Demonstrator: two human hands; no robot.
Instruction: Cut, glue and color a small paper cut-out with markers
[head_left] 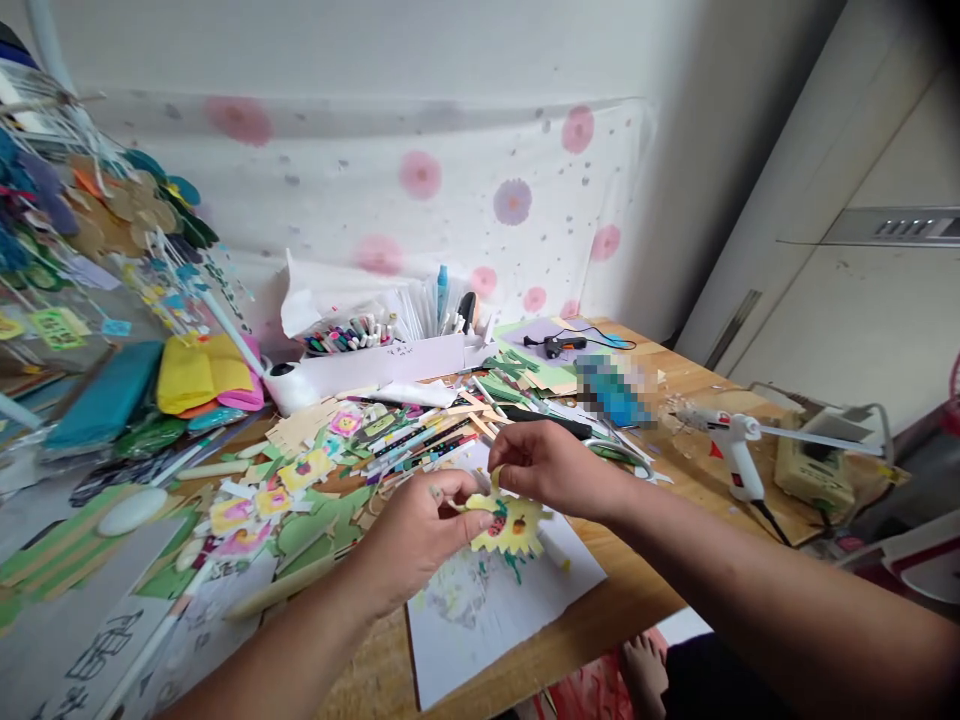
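Observation:
A yellow paper cutout (525, 524) with a zigzag lower edge and painted red, orange and green marks is held up over a white sheet (480, 640). My left hand (420, 535) pinches its left side between thumb and fingers. From above, my right hand (544, 465) has its thumb and fingers closed on a small yellow strip at the cutout's top. Green and grey paint smears mark the sheet below.
Pens and markers (427, 440) lie in a heap behind the hands. A long white box (405, 362) holds more markers. Green and painted paper scraps (322, 520) cover the left side. A white glue gun (739, 455) stands at right, near a black one (566, 345) farther back.

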